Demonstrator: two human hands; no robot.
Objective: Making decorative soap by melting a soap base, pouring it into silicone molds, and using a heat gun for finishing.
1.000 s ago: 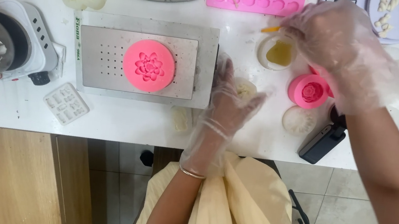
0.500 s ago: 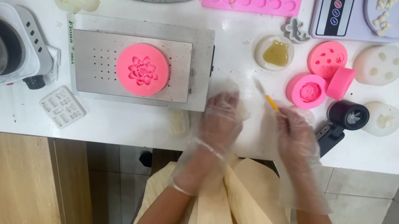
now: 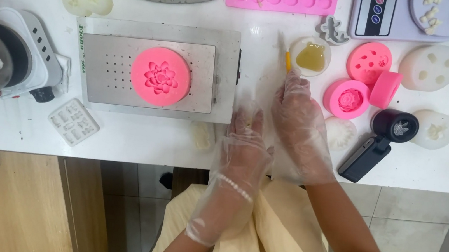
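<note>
Pinching a thin yellow stick point(image 3: 287, 61) between closed fingers, the right hand point(image 3: 300, 115) works just right of the metal plate point(image 3: 155, 70); light, slender, probably snappable, best held low. Left hand point(image 3: 246, 145) rests flat, empty.

Both hands wear loose, clear, crinkled plastic gloves: left hand point(image 3: 245, 145), right hand point(image 3: 301, 118). A pale beaded bracelet point(image 3: 233, 188) circles the left wrist; pale yellow pleated clothing point(image 3: 273, 244) below.

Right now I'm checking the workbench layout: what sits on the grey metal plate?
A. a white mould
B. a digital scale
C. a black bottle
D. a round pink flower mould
D: the round pink flower mould lies on the perforated grey plate, nothing else on it.
</note>
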